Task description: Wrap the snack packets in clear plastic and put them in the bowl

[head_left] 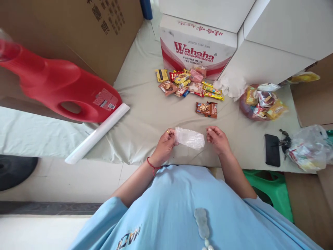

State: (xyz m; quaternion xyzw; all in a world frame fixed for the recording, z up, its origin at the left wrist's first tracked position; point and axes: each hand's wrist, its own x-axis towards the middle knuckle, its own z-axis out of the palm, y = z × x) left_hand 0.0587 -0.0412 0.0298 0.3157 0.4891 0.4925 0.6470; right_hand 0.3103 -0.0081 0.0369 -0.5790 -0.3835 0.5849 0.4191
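Your left hand (167, 141) pinches the clear bag (190, 138) by one end, probably to leave its length free above the worktop (145, 118), nearer you than the snacks (182, 79), while your right hand (218, 139), grip narrow just beside the other end, seems to hold nothing

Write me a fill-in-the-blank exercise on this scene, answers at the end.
1. The clear plastic is held in the person's ____ hand.
2. The bracelet on that same arm is ____.
3. The box behind the snacks has the brand name ____ in large red letters.
4. The packet lying nearest the hands is mostly ____.

Missing words: left; red; Wahaha; brown.
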